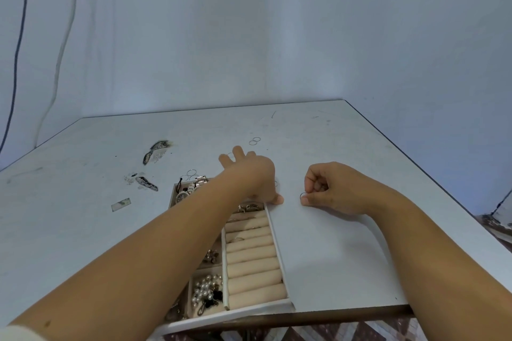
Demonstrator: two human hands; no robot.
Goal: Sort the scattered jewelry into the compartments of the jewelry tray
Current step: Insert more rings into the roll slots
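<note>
Right hand (328, 188) pinched a thin dark wire ring (302, 195); beige roll-lined jewelry tray (273, 230) lay at its eight o'clock; left hand (249, 173) spread.

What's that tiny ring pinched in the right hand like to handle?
The ring is a thin wire loop, so probably very light and easy to bend. The right hand pinches it at the fingertips, which suggests it slips easily. Round, on a smooth table, it might roll if dropped on edge.
</note>
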